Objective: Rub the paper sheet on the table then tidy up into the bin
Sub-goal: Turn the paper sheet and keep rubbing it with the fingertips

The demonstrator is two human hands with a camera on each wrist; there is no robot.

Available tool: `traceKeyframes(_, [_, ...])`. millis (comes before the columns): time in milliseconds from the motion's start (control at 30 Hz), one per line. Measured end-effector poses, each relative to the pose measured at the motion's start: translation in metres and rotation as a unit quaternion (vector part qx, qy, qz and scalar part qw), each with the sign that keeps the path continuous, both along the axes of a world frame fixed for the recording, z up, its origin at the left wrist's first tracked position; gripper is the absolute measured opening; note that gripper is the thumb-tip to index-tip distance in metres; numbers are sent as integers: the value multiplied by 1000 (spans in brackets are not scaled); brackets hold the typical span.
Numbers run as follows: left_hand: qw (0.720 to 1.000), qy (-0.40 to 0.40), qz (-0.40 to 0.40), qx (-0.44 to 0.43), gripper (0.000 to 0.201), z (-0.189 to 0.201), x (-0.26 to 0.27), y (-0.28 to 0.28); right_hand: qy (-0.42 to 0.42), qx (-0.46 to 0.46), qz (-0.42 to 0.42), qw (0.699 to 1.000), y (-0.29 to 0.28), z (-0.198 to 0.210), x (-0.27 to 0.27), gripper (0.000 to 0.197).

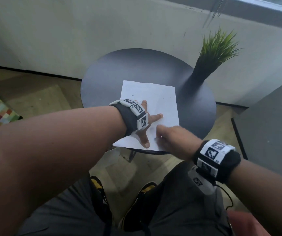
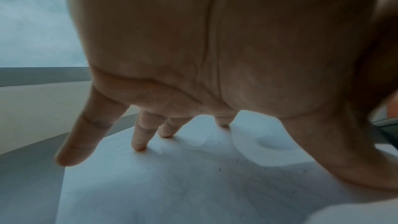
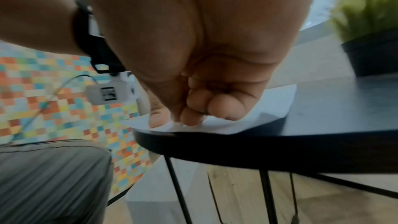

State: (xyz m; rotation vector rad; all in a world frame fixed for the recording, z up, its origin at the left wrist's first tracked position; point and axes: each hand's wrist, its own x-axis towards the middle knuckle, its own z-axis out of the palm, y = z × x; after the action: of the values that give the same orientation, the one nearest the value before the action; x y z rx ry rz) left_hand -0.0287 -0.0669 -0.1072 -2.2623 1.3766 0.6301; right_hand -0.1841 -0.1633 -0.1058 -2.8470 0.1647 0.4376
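Paper sheet (image 1: 151, 106) lies on the near half of the round table (image 1: 113, 74). Potted plant (image 1: 210, 60) stands on the table's far right. Left hand (image 1: 147, 120) rests spread on the sheet; right hand (image 1: 172, 138) sits at its near right corner.

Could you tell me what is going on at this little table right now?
A person sits at a small round dark table with a white paper sheet lying flat on it. The left hand is spread, its fingertips pressing the sheet down. The right hand is curled at the sheet's near edge and seems to be rubbing it; whether it holds an eraser cannot be seen. A potted plant stands at the table's far right. No bin is in view.
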Motion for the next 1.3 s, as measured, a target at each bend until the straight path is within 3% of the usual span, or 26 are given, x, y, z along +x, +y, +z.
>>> traceKeyframes(67, [1000, 0, -2, -1, 139, -2, 0, -1, 20, 31, 40, 999, 2, 4, -5, 11])
traceKeyframes(200, [1000, 12, -6, -10, 139, -7, 3, 0, -37, -19, -110, 993, -40, 3, 7, 14])
traceKeyframes(233, [1000, 14, -6, -11, 139, -8, 3, 0, -43, -29, -113, 992, -39, 1, 5, 14])
traceKeyframes(333, [1000, 10, -12, -6, 140, -7, 3, -2, -8, -2, 24, 1000, 3, -1, -6, 11])
traceKeyframes(400, [1000, 7, -14, -3, 139, -6, 1, -3, 18, 40, 72, 996, 6, 3, -11, 8])
traceKeyframes(567, [1000, 1, -12, -2, 139, -5, 2, -3, -34, -13, -92, 995, -43, 6, -1, 13])
traceKeyframes(633, [1000, 2, -11, -3, 139, -5, 1, -3, -23, -37, -32, 999, -26, 1, -6, 15])
traceKeyframes(700, [1000, 2, -11, -2, 138, -6, 1, -2, 16, -2, 53, 998, -5, 1, -15, 14])
traceKeyframes(733, [1000, 2, -11, -2, 138, -6, 1, -3, 27, 13, 56, 998, -8, 4, -16, 12])
traceKeyframes(900, [1000, 5, -7, -7, 139, -6, 3, -4, -19, -32, -113, 993, -40, 4, -3, 16])
traceKeyframes(1033, [1000, 21, -3, -4, 138, -9, 5, -1, -19, -5, 9, 1000, 6, -5, 1, 16])
traceKeyframes(1300, [992, 39, -3, -123, 109, -16, 18, 63, 14, 47, -93, 994, -54, 7, 3, 16])
